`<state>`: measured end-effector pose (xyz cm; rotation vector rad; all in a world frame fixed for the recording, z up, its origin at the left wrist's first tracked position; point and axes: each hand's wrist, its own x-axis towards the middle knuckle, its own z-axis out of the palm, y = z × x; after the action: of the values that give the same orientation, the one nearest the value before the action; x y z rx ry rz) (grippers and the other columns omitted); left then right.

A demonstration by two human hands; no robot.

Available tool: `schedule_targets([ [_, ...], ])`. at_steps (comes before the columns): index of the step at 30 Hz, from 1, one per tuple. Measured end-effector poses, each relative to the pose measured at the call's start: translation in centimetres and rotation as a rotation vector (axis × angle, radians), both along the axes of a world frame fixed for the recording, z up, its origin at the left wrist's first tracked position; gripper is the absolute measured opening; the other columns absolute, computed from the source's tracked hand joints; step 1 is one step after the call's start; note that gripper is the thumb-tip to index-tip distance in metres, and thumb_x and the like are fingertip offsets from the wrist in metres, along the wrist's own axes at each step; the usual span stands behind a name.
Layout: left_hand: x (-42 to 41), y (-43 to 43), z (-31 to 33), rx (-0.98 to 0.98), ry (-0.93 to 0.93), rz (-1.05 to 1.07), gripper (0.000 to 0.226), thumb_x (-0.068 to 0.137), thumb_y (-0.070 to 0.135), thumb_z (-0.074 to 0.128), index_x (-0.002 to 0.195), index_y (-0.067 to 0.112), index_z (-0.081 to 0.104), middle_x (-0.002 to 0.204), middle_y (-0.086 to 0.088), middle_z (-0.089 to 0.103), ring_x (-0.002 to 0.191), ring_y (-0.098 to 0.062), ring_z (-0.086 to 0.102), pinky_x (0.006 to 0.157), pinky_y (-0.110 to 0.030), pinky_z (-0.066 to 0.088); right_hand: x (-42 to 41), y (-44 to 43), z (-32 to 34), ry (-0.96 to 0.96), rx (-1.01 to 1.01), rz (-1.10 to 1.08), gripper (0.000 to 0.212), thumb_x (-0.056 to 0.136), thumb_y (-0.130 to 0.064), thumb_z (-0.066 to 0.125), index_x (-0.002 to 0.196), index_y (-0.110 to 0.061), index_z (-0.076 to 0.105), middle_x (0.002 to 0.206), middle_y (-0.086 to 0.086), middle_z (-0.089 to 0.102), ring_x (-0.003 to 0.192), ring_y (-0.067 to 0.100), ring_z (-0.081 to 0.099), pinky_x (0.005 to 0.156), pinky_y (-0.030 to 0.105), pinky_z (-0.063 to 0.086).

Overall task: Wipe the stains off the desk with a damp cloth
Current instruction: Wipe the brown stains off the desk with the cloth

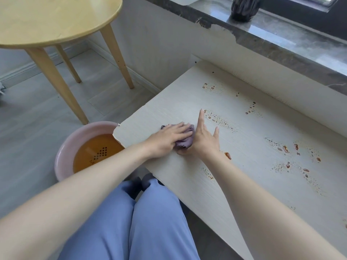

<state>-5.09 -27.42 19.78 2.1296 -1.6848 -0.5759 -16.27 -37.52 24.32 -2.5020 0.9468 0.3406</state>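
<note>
A crumpled purple cloth (186, 140) lies on the pale desk (234, 184) near its left end. My left hand (169, 136) lies flat on top of the cloth, fingers stretched over it. My right hand (203, 136) stands beside the cloth on its right, fingers straight, its edge against the cloth. Brown stains (219, 120) in droplets and streaks run from just beyond my right fingertips across the desk, with thicker reddish blotches (285, 149) further right.
A pink basin (63, 151) of brown water sits on the floor below the desk's left corner. A round wooden table (56, 21) stands at the upper left. A dark stone windowsill (281, 36) with a black vase (244, 8) runs behind the desk.
</note>
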Motion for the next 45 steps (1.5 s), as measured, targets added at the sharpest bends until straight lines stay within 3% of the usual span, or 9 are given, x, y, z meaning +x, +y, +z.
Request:
schedule_targets([
  [2, 2.0, 0.1, -0.1, 0.016, -0.015, 0.039, 0.06, 0.094, -0.004, 0.034, 0.146, 0.025, 0.03, 0.158, 0.008, 0.012, 0.146, -0.01, 0.005, 0.116, -0.029, 0.004, 0.0, 0.0, 0.0, 0.006, 0.003, -0.009, 0.145, 0.061, -0.051, 0.081, 0.142, -0.014, -0.034, 0.156, 0.002, 0.023, 0.144, 0.01, 0.02, 0.118, 0.043, -0.007],
  [6, 1.4, -1.6, 0.2, -0.035, -0.091, 0.49, 0.063, 0.091, -0.006, 0.032, 0.148, 0.021, 0.027, 0.159, 0.002, 0.009, 0.147, -0.015, 0.004, 0.116, -0.032, 0.001, 0.0, 0.0, 0.2, 0.088, -0.022, 0.016, 0.139, 0.064, -0.054, 0.078, 0.146, -0.007, -0.024, 0.159, 0.003, 0.012, 0.147, 0.01, 0.007, 0.117, 0.043, -0.009],
  [12, 1.6, 0.3, 0.3, 0.031, 0.015, 0.137, 0.061, 0.094, -0.004, 0.031, 0.148, 0.023, 0.023, 0.158, 0.006, 0.005, 0.146, -0.011, 0.0, 0.117, -0.031, -0.002, 0.6, 0.2, 0.9, 0.182, -0.046, 0.024, 0.128, 0.067, -0.054, 0.077, 0.149, -0.002, -0.008, 0.158, 0.004, 0.014, 0.146, 0.011, 0.009, 0.118, 0.041, -0.006],
  [17, 4.4, -0.3, 0.0, 0.016, -0.068, 0.607, 0.061, 0.094, -0.004, 0.031, 0.149, 0.021, 0.023, 0.159, 0.001, 0.005, 0.147, -0.016, 0.0, 0.118, -0.034, -0.002, 1.3, 0.4, 0.8, 0.232, -0.075, 0.003, 0.129, 0.066, -0.053, 0.078, 0.149, 0.0, -0.006, 0.158, 0.007, 0.012, 0.147, 0.013, 0.009, 0.118, 0.042, -0.006],
  [23, 5.0, 1.9, 0.0, -0.02, 0.033, 0.216, 0.057, 0.093, -0.005, 0.036, 0.146, 0.017, 0.032, 0.157, 0.0, 0.014, 0.146, -0.016, 0.009, 0.117, -0.03, 0.002, 1.6, 0.3, 0.8, 0.263, -0.093, 0.025, 0.13, 0.066, -0.053, 0.078, 0.149, -0.001, -0.007, 0.16, 0.007, 0.003, 0.147, 0.014, 0.004, 0.118, 0.042, -0.004],
  [28, 7.5, 1.4, 1.1, 0.037, -0.11, 0.521, 0.056, 0.094, -0.004, 0.03, 0.147, 0.015, 0.03, 0.159, -0.002, 0.01, 0.146, -0.019, 0.007, 0.116, -0.037, 0.008, 1.4, 0.4, 0.7, 0.255, -0.104, 0.025, 0.128, 0.066, -0.054, 0.078, 0.15, -0.002, -0.005, 0.16, 0.006, 0.002, 0.147, 0.015, 0.004, 0.118, 0.043, -0.004],
  [34, 6.1, 2.5, 0.9, 0.034, -0.049, 0.169, 0.057, 0.096, -0.003, 0.033, 0.148, 0.02, 0.028, 0.158, 0.002, 0.01, 0.146, -0.014, 0.006, 0.119, -0.032, 0.004, 1.8, 0.4, 0.8, 0.256, -0.112, 0.028, 0.125, 0.065, -0.052, 0.079, 0.15, -0.003, 0.001, 0.16, 0.008, 0.004, 0.147, 0.017, 0.006, 0.117, 0.043, -0.002],
  [40, 4.6, -0.1, 0.1, -0.017, -0.116, 0.556, 0.061, 0.093, -0.004, 0.031, 0.148, 0.02, 0.026, 0.159, 0.001, 0.008, 0.147, -0.018, 0.003, 0.117, -0.037, 0.001, 1.6, 0.3, 0.5, 0.236, -0.114, 0.022, 0.124, 0.065, -0.054, 0.079, 0.15, -0.005, 0.004, 0.16, 0.007, 0.004, 0.147, 0.016, 0.006, 0.118, 0.044, 0.0],
  [45, 2.7, 0.9, 0.0, -0.002, -0.031, 0.166, 0.062, 0.092, -0.006, 0.033, 0.147, 0.022, 0.028, 0.158, 0.005, 0.01, 0.146, -0.012, 0.004, 0.116, -0.03, 0.0, 1.8, 0.2, 0.6, 0.238, -0.127, 0.034, 0.12, 0.065, -0.052, 0.08, 0.149, -0.004, 0.01, 0.159, 0.007, 0.007, 0.147, 0.017, 0.01, 0.118, 0.044, 0.005],
])
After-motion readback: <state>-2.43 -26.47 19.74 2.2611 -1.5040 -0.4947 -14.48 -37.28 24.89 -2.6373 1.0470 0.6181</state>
